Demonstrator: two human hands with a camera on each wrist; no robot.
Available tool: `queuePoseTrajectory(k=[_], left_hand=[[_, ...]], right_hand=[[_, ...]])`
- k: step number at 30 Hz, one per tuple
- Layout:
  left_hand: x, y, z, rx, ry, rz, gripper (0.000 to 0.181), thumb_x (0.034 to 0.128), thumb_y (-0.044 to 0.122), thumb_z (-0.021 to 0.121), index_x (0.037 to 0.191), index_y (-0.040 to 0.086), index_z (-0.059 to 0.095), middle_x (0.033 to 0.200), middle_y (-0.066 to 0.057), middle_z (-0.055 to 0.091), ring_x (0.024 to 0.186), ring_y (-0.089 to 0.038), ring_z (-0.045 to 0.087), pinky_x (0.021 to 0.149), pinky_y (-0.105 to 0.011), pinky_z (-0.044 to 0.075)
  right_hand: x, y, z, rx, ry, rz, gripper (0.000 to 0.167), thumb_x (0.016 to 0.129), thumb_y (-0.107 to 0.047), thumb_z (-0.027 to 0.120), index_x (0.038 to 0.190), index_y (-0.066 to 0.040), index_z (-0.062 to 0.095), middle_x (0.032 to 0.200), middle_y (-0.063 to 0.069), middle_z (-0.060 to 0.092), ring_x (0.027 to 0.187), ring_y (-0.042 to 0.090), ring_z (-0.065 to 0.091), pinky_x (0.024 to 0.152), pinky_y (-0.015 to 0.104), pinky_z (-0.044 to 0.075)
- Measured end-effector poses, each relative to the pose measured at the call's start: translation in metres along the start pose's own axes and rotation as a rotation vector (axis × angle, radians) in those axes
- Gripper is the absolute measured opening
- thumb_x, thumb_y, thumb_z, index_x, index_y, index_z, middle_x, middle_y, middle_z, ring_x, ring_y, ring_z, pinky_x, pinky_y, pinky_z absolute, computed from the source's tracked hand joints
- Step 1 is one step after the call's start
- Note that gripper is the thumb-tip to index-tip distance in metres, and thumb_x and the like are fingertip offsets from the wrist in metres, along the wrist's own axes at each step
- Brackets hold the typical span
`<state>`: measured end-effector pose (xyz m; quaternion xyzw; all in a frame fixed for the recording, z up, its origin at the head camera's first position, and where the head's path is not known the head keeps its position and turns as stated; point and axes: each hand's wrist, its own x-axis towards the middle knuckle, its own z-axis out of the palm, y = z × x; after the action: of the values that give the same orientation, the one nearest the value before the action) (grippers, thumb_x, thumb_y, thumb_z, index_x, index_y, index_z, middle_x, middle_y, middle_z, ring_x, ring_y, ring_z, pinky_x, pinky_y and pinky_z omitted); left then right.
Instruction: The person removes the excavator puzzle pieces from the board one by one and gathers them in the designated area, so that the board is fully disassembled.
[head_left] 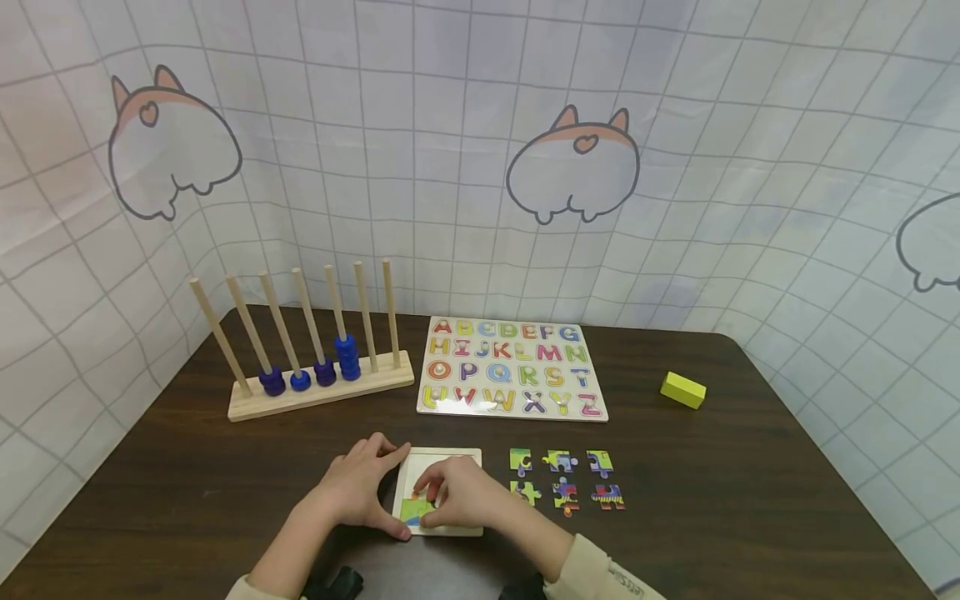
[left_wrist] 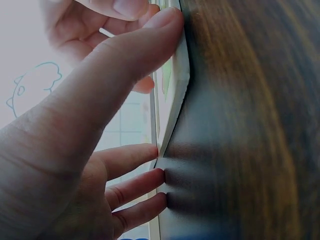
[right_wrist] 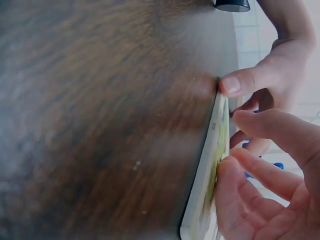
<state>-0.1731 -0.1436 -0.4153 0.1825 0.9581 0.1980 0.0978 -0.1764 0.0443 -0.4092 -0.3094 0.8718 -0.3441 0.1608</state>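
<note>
A small wooden puzzle tray lies on the table before me, with green and blue picture pieces in its lower left. My left hand holds the tray along its left side, thumb at the near corner and index finger at the far one. Over the tray, my right hand has bent fingers, thumb and fingertips pinching at a puzzle piece low against the surface; the fingers hide most of it. In the right wrist view, the right thumb touches the tray's picture area.
Several loose jigsaw pieces lie in two rows right of the tray. Behind are an alphabet board and a peg stand with blue rings. A yellow block sits at the right; black objects are near my wrists.
</note>
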Motion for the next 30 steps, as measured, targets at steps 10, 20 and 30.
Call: queuePoseTrajectory(k=[10,20,30], left_hand=[[-0.0009,0.0002,-0.0006,-0.009,0.004,-0.003,0.106,0.0456,0.061,0.082,0.133,0.009,0.049,0.109,-0.003,0.044,0.101,-0.023,0.042,0.081,-0.053,0.038],[-0.0011,-0.0006,0.0001,-0.012,0.01,-0.003,0.105,0.0458,0.06,0.082,0.132,0.009,0.05,0.109,-0.003,0.044,0.101,-0.023,0.042,0.082,-0.052,0.038],[-0.0013,0.0004,0.0002,-0.017,0.004,-0.006,0.106,0.0457,0.06,0.082,0.132,0.009,0.049,0.11,-0.003,0.044,0.101,-0.023,0.042,0.083,-0.052,0.037]], right_hand=[[0.0034,-0.0021,0.0023,-0.143,-0.002,-0.006,0.031,0.064,-0.01,0.081,0.092,-0.006,0.069,0.063,-0.007,0.053,0.054,-0.002,0.044,0.055,0.014,0.037],[0.0049,-0.0041,0.0034,-0.136,-0.03,0.034,0.031,0.065,-0.008,0.081,0.092,-0.005,0.066,0.066,-0.006,0.051,0.055,0.001,0.044,0.055,0.015,0.038],[0.0033,-0.0052,0.0064,-0.176,0.001,0.035,0.032,0.065,-0.007,0.081,0.092,-0.007,0.064,0.074,-0.005,0.051,0.061,0.001,0.044,0.058,0.016,0.038]])
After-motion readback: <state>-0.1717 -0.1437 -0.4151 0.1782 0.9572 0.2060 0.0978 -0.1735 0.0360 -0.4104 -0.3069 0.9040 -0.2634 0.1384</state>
